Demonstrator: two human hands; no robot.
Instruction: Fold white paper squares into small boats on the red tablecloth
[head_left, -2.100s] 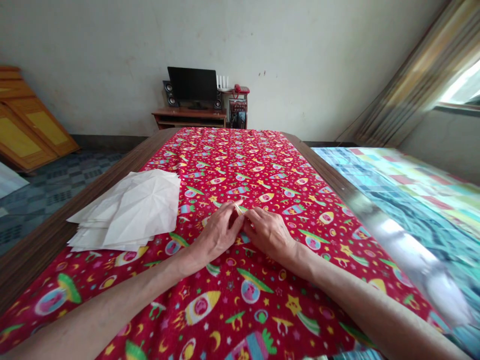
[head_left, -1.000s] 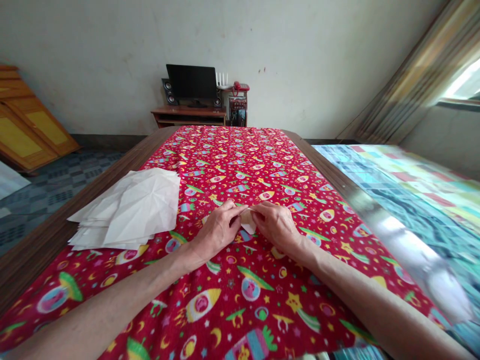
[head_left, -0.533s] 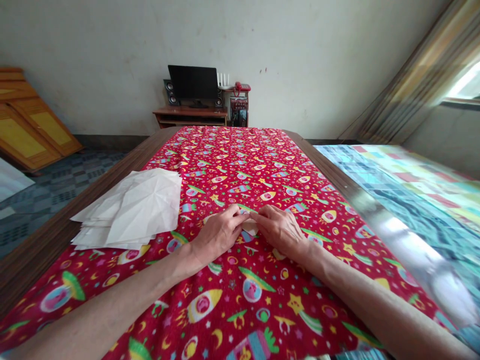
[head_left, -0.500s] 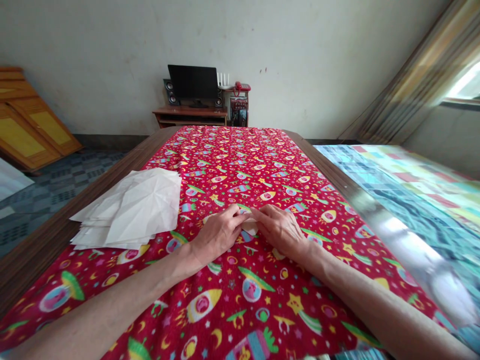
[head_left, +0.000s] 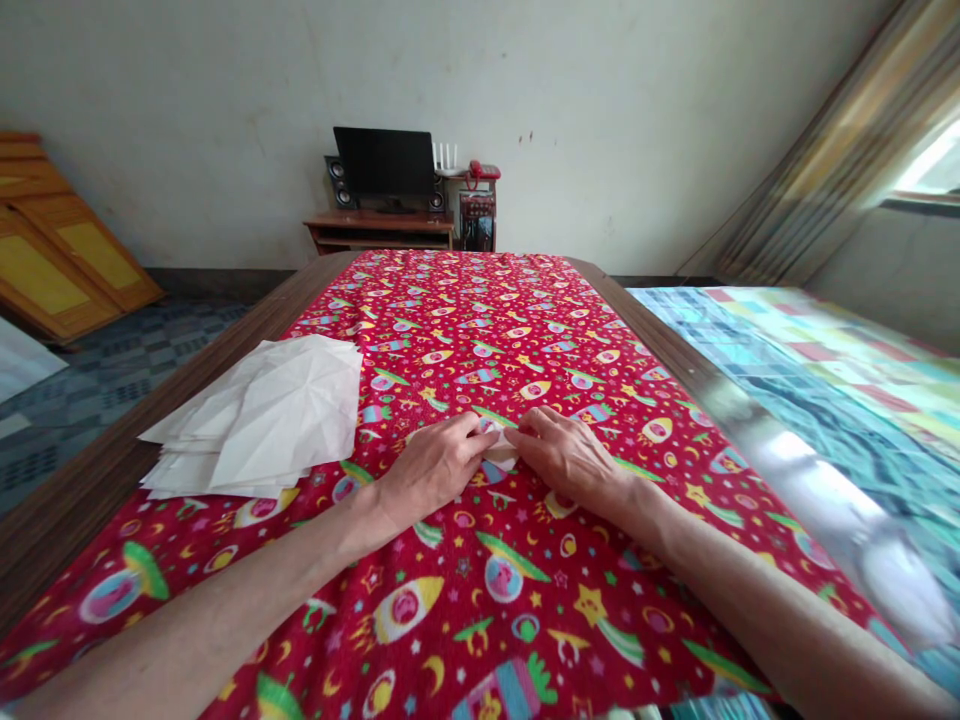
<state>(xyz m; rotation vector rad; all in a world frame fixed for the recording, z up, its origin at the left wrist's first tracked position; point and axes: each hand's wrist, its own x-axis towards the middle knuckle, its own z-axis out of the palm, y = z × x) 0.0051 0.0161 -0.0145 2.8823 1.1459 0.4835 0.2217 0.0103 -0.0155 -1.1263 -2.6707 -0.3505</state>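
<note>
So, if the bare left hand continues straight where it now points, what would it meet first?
Probably the bare right hand, just past the small white paper that the left hand touches; exact depth is unclear.

Most of the small white paper (head_left: 505,454) is hidden by the fingers of the left hand (head_left: 439,460) and the right hand (head_left: 566,455) — it looks folded, perhaps, but too little shows to be sure. Both forearms (head_left: 247,592) are cut off below. The top sheet covers much of the paper stack (head_left: 289,412). The monitor (head_left: 384,163) partly hides a speaker (head_left: 436,199); the table (head_left: 660,362) screens the desk's (head_left: 390,218) lower part. The curtain (head_left: 817,170) is blurred — the window (head_left: 936,160) and wooden cabinet (head_left: 64,255) are cut off sideways.
</note>
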